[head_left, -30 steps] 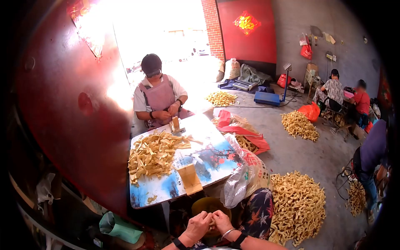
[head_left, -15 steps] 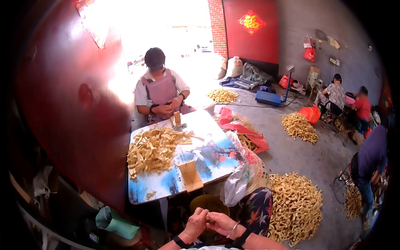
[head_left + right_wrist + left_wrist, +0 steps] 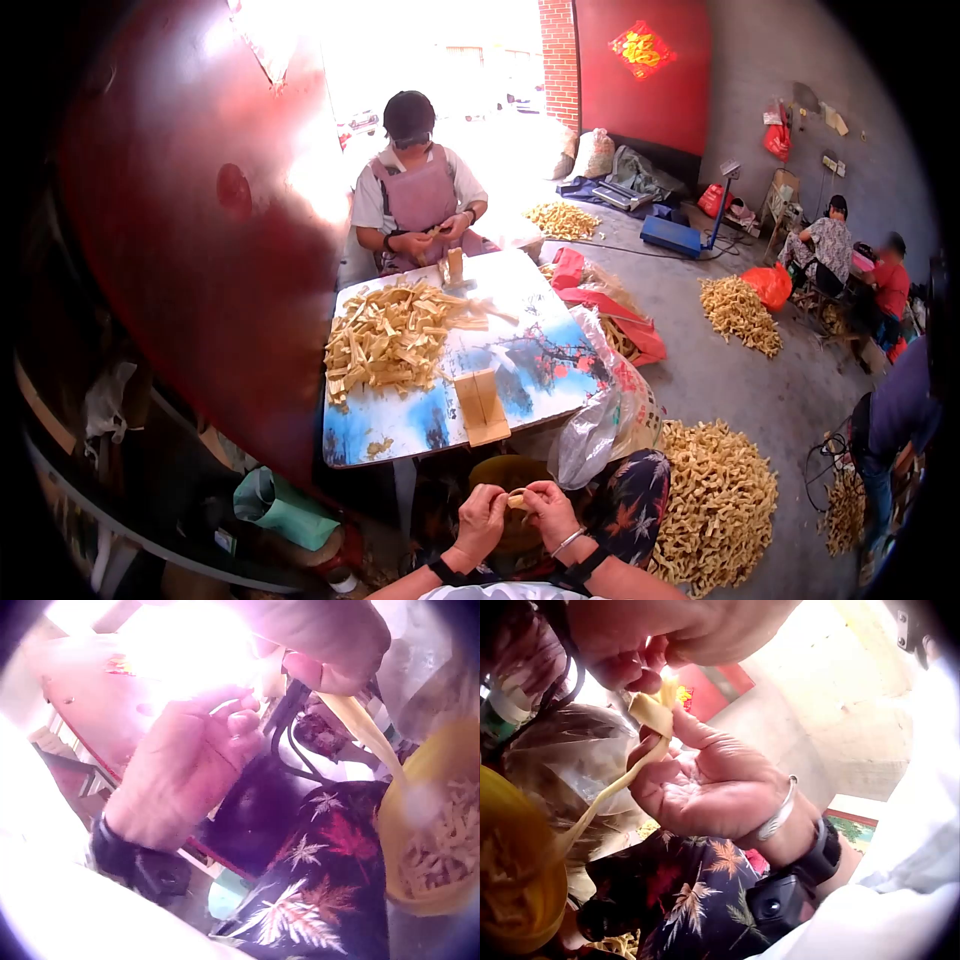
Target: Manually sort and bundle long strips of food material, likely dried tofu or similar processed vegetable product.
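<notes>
A pale yellow strip (image 3: pixel 652 714), looped at its top, is pinched between both hands, its tail hanging toward a yellow bucket (image 3: pixel 544 919). In the head view the left hand (image 3: pixel 480 522) and right hand (image 3: pixel 552 513) meet above that bucket, in front of the lap. The left wrist view has the right hand (image 3: pixel 712 784) gripping the loop from below, the left hand (image 3: pixel 682 630) from above. Glare hides part of the left hand (image 3: pixel 187 757) in the right wrist view, where the tail (image 3: pixel 367 731) droops beside the right hand (image 3: pixel 330 645). Short pieces (image 3: pixel 446 851) lie in the bucket.
A painted table (image 3: pixel 430 420) ahead bears a heap of strips (image 3: pixel 385 345) and a wooden block (image 3: pixel 482 405). Across it sits a person (image 3: pixel 415 195). A plastic bag (image 3: pixel 590 440) hangs at the table's right edge, near a large floor pile (image 3: pixel 715 505).
The hands have moved slightly apart, and a looped strip now shows between them. The head view has shifted, so the table and room appear farther right and higher.
</notes>
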{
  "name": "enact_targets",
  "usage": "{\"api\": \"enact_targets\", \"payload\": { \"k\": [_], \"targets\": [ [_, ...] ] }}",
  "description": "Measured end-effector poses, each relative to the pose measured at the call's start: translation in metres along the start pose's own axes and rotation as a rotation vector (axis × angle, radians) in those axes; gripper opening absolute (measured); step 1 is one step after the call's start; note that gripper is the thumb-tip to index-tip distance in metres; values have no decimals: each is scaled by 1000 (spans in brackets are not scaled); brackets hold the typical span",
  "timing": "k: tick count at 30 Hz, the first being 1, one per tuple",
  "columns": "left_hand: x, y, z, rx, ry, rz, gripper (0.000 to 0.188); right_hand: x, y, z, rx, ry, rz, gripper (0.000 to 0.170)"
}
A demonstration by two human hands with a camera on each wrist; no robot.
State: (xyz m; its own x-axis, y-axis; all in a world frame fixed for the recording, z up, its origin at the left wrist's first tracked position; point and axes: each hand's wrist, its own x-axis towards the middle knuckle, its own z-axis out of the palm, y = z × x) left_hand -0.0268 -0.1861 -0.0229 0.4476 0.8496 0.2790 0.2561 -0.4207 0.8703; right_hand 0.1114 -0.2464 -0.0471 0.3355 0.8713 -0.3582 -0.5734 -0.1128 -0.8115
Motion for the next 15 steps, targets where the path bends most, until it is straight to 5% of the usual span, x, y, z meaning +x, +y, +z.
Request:
{"api": "enact_targets", "payload": {
  "k": [2,3,8,11,15],
  "targets": [
    [-1,23,-5,-161,-83,-136,9,2,3,-3,-113,14,-60,16],
    [0,18,-1,-133,-62,-5,11,0,5,4,-129,-1,-127,14],
    [7,-3,-11,-118,-51,-27,6,-8,-8,10,-224,-100,-244,14],
    [19,3,-27,-245,-23,-212,2,-14,-17,4,-291,-139,-209,13],
    [17,-3,-21,-1101,-12,-603,17,-18,-18,11,-562,3,-435,21]
  ]
}}
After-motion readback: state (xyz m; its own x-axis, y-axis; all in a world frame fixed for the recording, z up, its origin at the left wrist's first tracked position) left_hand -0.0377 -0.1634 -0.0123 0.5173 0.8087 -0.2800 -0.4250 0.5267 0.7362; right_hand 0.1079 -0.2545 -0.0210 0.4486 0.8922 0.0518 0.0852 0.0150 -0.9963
